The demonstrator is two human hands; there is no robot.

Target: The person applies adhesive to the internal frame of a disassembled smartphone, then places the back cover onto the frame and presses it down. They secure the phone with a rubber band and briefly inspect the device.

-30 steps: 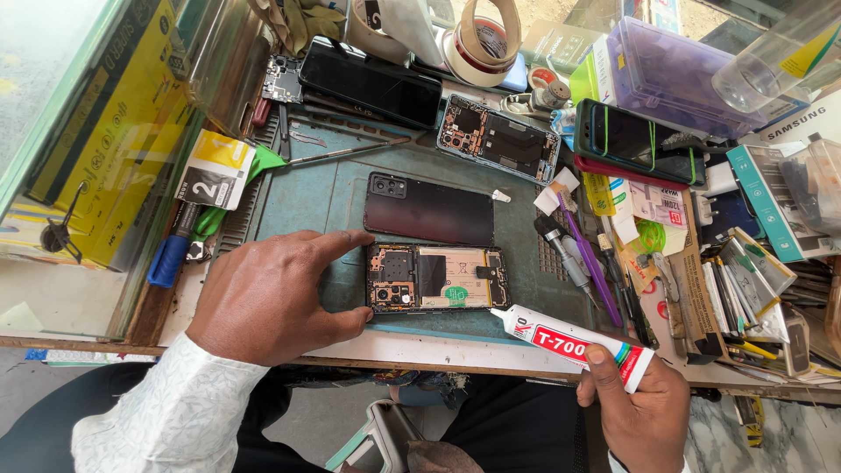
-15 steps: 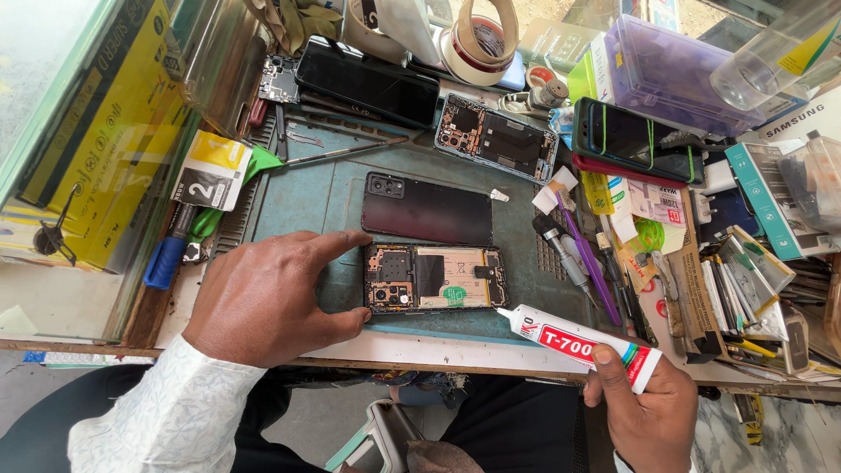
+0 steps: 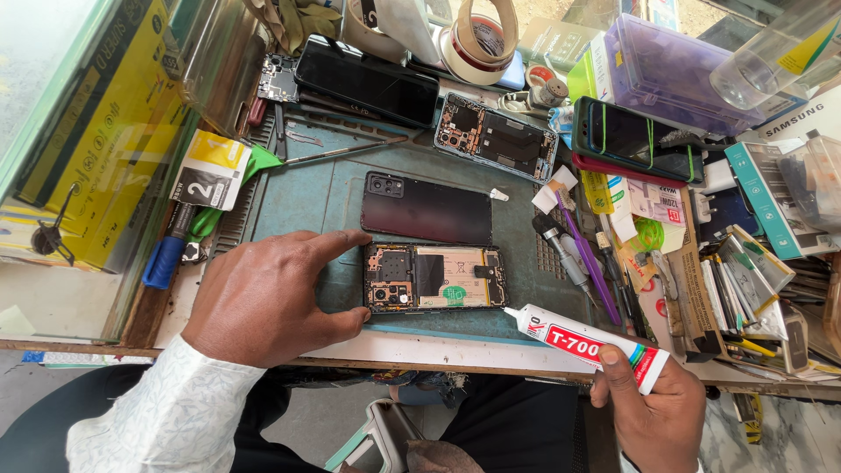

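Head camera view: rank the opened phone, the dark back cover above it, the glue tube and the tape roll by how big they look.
1. Dark back cover and opened phone: too alike to rank.
2. Glue tube in the right hand, partly covered.
3. Tape roll, though it lies farther off and is cut by the frame, so unsure.

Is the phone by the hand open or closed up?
Open. The phone beside the left hand shows its circuit boards and battery; its dark back cover lies apart above it.

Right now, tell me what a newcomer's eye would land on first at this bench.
The opened phone with its insides bare lies at the middle of the green mat, the left hand steadying its left end. The right hand holds a white glue tube, nozzle at the phone's lower right corner. Just behind lies the dark back cover.
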